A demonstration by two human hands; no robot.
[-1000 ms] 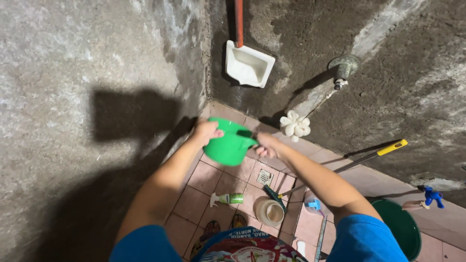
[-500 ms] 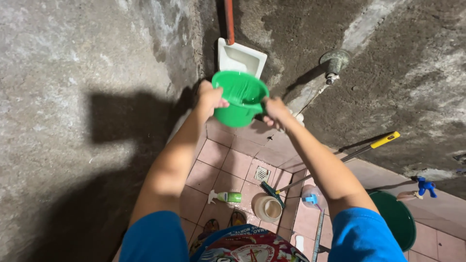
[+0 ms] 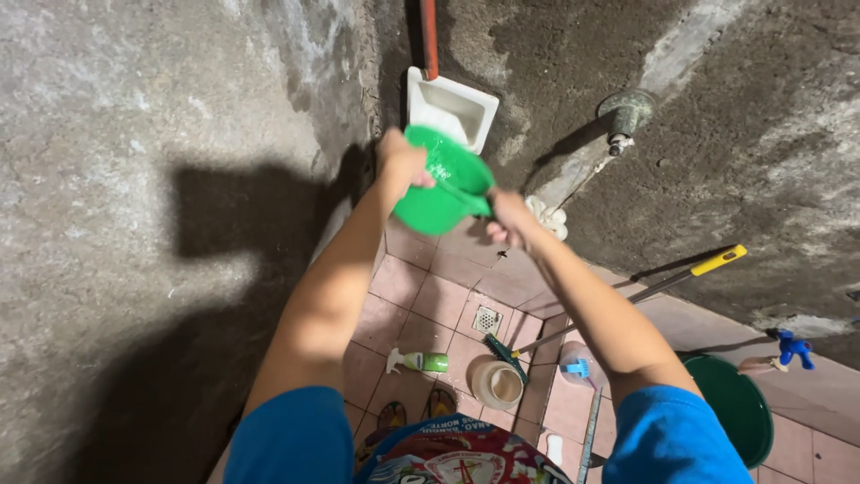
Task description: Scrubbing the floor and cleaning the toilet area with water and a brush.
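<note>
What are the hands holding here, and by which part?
Both hold one green plastic dipper, tilted toward the wall. The left hand grips its rim; the right hand holds its handle side.

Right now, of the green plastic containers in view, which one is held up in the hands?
The small green plastic dipper, tilted between left hand and right hand. The big dark green bucket stands untouched on the floor, lower right.

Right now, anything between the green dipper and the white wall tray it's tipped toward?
Nothing visible. The left hand grips the rim and the right hand the handle of the green dipper, which is tilted with its mouth facing the white wall tray just beyond it. No object sits between them.
</note>
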